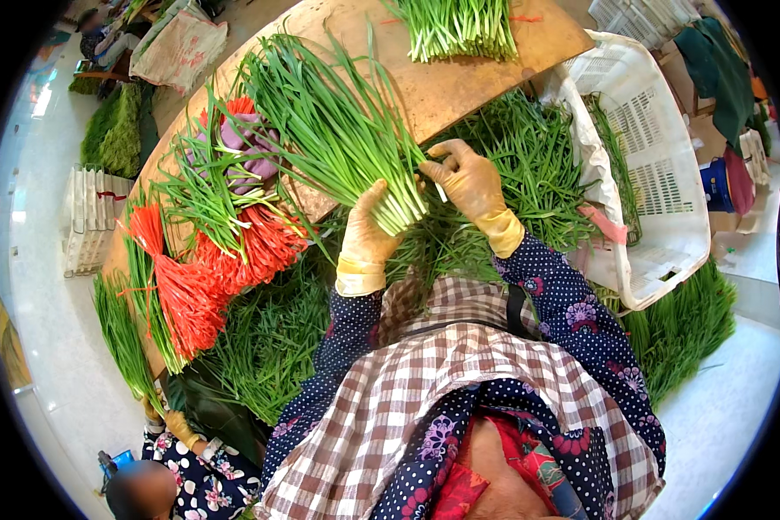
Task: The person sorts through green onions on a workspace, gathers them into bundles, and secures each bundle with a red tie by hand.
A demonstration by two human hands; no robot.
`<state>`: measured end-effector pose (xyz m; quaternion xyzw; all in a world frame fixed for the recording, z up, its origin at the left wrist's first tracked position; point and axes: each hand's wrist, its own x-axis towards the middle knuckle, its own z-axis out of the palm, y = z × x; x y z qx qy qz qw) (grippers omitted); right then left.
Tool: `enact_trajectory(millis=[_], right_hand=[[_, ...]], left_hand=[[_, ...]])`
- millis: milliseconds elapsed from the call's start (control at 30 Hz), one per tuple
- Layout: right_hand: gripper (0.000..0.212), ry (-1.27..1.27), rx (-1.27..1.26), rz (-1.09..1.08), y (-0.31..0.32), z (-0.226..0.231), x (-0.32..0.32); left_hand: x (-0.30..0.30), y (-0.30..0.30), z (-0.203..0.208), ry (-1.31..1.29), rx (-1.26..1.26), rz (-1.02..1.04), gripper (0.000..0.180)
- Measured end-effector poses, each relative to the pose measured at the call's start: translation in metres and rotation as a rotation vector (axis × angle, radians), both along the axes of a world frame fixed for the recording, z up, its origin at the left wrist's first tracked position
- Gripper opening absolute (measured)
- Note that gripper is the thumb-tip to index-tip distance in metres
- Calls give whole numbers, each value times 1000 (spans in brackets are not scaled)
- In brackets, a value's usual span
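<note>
A bunch of garlic chives [338, 130] lies across my left hand [368, 236], which wears a yellowish rubber glove and is closed round the stalks near their white cut ends. The green leaves reach up and left over the wooden table [503, 91]. At the right side of the white ends, my right hand [470, 184], gloved alike, has thumb and forefinger pinched together on a chive stalk [440, 191]. Its other fingers are curled. Below both hands, loose green leaves [442, 247] lie in a heap.
Red plastic ties [256, 247], loose chives and a purple cloth [250, 152] are on the table's left. A tied bunch [459, 30] lies at the far edge. A white plastic crate [659, 165] stands right. Another person's gloved hand [182, 429] holds chives lower left.
</note>
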<state>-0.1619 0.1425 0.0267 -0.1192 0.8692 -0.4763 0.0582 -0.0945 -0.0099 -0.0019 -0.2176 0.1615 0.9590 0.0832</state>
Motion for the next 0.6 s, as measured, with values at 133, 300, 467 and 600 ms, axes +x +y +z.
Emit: enact_trajectory(millis=[133, 300, 467, 600], right_hand=[[27, -3, 9, 93, -6, 9, -6], [26, -392, -120, 225, -14, -5, -14], [22, -269, -338, 146, -16, 9, 11], [16, -304, -605, -51, 9, 10, 26]], left_hand=[[0, 0, -1, 2, -14, -25, 35], [-2, -1, 0, 13, 12, -56, 26], [-8, -5, -30, 47, 91, 67, 27], [-10, 3, -15, 44, 119, 88, 30]])
